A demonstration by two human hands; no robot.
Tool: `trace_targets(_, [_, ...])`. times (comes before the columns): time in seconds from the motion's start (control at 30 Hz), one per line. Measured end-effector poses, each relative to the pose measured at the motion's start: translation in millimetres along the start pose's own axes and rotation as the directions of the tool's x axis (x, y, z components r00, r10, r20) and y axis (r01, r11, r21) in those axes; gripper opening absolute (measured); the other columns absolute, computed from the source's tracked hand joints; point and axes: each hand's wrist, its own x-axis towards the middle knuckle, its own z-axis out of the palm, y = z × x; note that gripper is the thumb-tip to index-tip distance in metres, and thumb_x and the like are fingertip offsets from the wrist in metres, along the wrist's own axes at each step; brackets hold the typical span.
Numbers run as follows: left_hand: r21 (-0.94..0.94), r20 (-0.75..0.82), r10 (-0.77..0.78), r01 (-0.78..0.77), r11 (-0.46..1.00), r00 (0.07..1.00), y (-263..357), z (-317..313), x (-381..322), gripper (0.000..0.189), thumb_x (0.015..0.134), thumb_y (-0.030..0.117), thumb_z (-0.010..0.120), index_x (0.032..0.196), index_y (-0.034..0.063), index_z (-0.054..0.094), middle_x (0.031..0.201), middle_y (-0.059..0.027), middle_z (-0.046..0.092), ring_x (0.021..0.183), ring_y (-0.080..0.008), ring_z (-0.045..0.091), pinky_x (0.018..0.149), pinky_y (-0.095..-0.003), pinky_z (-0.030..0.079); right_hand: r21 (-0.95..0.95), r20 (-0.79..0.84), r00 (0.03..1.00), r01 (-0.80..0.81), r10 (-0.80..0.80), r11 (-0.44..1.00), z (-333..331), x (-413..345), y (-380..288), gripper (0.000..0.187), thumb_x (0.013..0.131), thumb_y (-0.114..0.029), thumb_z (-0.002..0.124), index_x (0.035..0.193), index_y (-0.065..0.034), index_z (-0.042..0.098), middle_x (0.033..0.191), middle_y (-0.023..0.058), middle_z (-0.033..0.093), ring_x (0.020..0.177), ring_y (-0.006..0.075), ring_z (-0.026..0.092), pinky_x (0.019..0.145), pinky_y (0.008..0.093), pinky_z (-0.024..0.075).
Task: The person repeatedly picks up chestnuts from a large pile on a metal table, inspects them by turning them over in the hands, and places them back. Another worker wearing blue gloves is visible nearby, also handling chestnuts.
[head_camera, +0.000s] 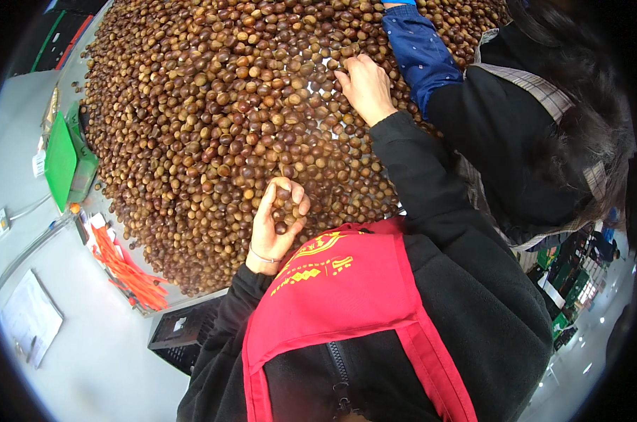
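Note:
A broad heap of brown chestnuts (pixel 207 132) spreads over the table before me, some glossy and dark, others paler. My left hand (pixel 276 224) is low over the near side of the heap, its fingers curled around a few chestnuts (pixel 283 194). Farther out, my right hand (pixel 368 87) rests palm down with bent fingers at the chestnuts. Its fingertips are partly hidden, so whether they grip one does not show. Close to that hand, the white table surface (pixel 314 87) shows through gaps between the nuts.
To the right, another person (pixel 508 126) leans in, a blue sleeve (pixel 421 53) reaching over the heap near my right arm. On the left are a green plastic container (pixel 68 158), orange strips (pixel 131 269) and papers (pixel 33 316). A black crate (pixel 184 332) stands below the table's edge.

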Motion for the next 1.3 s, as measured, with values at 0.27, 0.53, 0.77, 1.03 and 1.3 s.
trace_targets(0.27, [0.003, 0.000, 0.010, -0.010, 1.000, 1.000, 0.1, -0.8, -2.9, 0.028, 0.115, 0.040, 0.045, 0.111, 0.0147, 0.057, 0.101, -0.0018, 0.055, 0.089, -0.0146, 0.055, 0.053, -0.0216, 0.041, -0.139, 0.199, 0.979, 0.065, -0.037, 0.988, -7.5, 18.0, 5.0, 0.031, 0.094, -0.028, 0.078, 0.087, 0.0013, 0.074, 0.086, 0.0199, 0.074, 0.080, 0.0407, 0.073, 0.069, 0.0511, 0.0574])
trace_targets(0.53, [0.010, -0.004, 0.006, -0.006, 1.000, 1.000, -0.1, 1.9, -6.0, 0.028, 0.114, 0.040, 0.046, 0.111, 0.0143, 0.057, 0.101, -0.0017, 0.055, 0.089, -0.0146, 0.055, 0.053, -0.0217, 0.041, 0.855, 0.311, 0.937, -0.350, 0.163, 0.383, -22.6, -11.3, 9.1, 0.026, 0.095, -0.013, 0.080, 0.114, 0.0023, 0.072, 0.094, 0.0079, 0.077, 0.081, 0.0123, 0.073, 0.070, 0.0267, 0.0569])
trace_targets(0.77, [0.040, -0.004, 0.001, -0.001, 0.999, 1.000, -1.6, 4.8, -4.5, 0.028, 0.114, 0.041, 0.046, 0.110, 0.0147, 0.056, 0.100, -0.0017, 0.054, 0.089, -0.0144, 0.055, 0.053, -0.0212, 0.040, 0.968, 0.249, 0.964, -0.247, 0.097, -0.041, -24.5, -29.9, -11.4, 0.033, 0.097, -0.002, 0.075, 0.127, 0.0000, 0.062, 0.115, 0.0091, 0.073, 0.103, 0.0170, 0.073, 0.090, 0.0286, 0.0585])
trace_targets(1.03, [0.024, -0.007, 0.008, -0.008, 1.000, 1.000, 0.4, 2.0, -5.3, 0.027, 0.114, 0.040, 0.046, 0.112, 0.0149, 0.056, 0.101, -0.0017, 0.054, 0.089, -0.0147, 0.055, 0.053, -0.0217, 0.042, 0.974, 0.225, 0.973, -0.224, 0.058, -0.018, -27.6, -31.3, -27.0, 0.033, 0.095, 0.000, 0.077, 0.125, -0.0028, 0.063, 0.114, 0.0059, 0.073, 0.105, 0.0139, 0.071, 0.097, 0.0297, 0.0576])
trace_targets(1.3, [0.111, -0.156, 0.077, -0.060, 0.992, 0.985, 10.2, 4.8, 16.8, 0.028, 0.114, 0.038, 0.048, 0.123, 0.0142, 0.058, 0.107, -0.0031, 0.064, 0.092, -0.0170, 0.065, 0.059, -0.0232, 0.048, 0.926, 0.226, 0.948, -0.137, -0.225, 0.352, -60.7, -56.5, -74.3, 0.019, 0.092, -0.012, 0.080, 0.109, -0.0083, 0.072, 0.104, 0.0011, 0.074, 0.094, 0.0127, 0.068, 0.084, 0.0305, 0.0553])
